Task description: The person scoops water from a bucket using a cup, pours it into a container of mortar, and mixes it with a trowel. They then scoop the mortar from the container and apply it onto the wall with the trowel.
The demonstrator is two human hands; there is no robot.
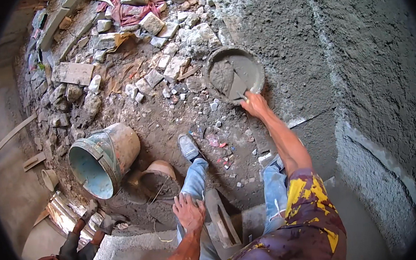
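Splotched sleeve (310,190); triangular trowel (237,86), grainy mortar (222,75) in round basin (261,77).

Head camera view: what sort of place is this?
Most likely a building site: a basin of wet-looking grey mortar with a trowel in it, rubble strewn across the dirt floor, and a rough grey surface on the right.

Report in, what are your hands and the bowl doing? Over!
Right hand gripping trowel, blade in bowl. Left hand empty, by left knee. Grey mortar in bowl. Rubble left of bowl, not blocking trowel.
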